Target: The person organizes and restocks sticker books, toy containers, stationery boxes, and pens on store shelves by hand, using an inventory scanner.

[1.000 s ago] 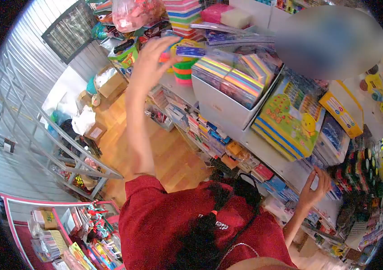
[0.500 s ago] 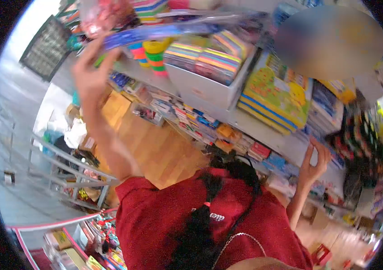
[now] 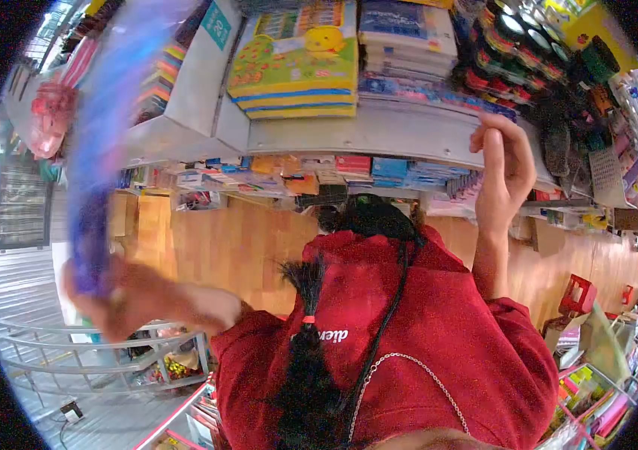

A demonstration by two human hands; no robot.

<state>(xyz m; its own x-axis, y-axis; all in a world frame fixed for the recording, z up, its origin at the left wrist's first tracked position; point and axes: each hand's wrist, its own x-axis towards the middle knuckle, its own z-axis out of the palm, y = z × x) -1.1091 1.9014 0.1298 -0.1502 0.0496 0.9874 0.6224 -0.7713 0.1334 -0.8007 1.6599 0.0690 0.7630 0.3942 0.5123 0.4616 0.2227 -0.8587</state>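
My left hand (image 3: 124,300), smeared by motion, is closed around the lower end of a long blue item in clear plastic (image 3: 94,165). The item stretches upward across the left side of the view; its exact kind is too blurred to tell. My right hand (image 3: 505,169) is raised at the front edge of the shelf (image 3: 409,135), its fingers loosely bent and nothing visible in them. Near it on the shelf lies a stack of blue-and-white packs (image 3: 409,52). Left of those sits a pile of yellow picture packs with a chick on top (image 3: 296,60).
A white box (image 3: 191,97) of colourful items stands left of the yellow packs. Dark bundled goods (image 3: 514,60) fill the right. Below the shelf are rows of small packages (image 3: 349,165). A metal railing (image 3: 94,367) curves at lower left; a red crate (image 3: 578,295) is at right.
The view has turned, shifting the shelf leftward and level. My left hand has come down with the blue item, which swung from sideways to upright. My right hand has risen within the view.
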